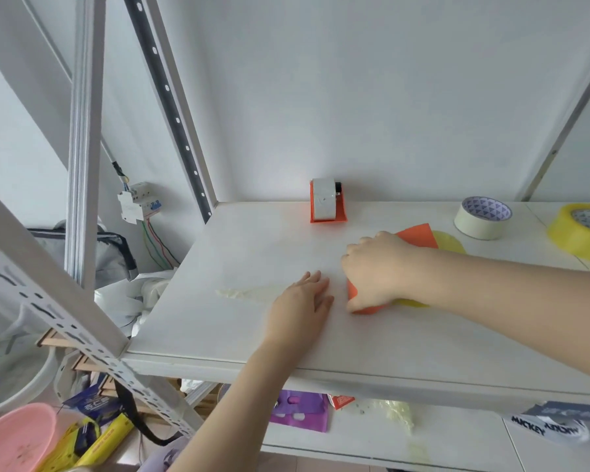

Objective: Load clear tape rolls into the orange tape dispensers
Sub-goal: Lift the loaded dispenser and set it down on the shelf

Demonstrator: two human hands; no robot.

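Orange tape dispenser [418,235] sits under my right hand [378,267] near the middle of the white shelf [235,318], with a yellowish tape roll [452,241] seated in it and showing past my wrist. My right fingers [355,303] are curled down over the dispenser's near end, gripping it against the shelf. My left hand [302,303] lies flat just beside it, fingers stretched out and grasping nothing, resting on the shelf surface. A second orange dispenser [327,204] stands at the back against the wall, already carrying a pale clear roll. Off to the right rest a cream tape roll [482,223] and, at the frame's edge, a larger yellow tape roll [583,235], well apart from my hands. A wrinkled strip of tape [242,294] lies stuck on the shelf left of my left hand.
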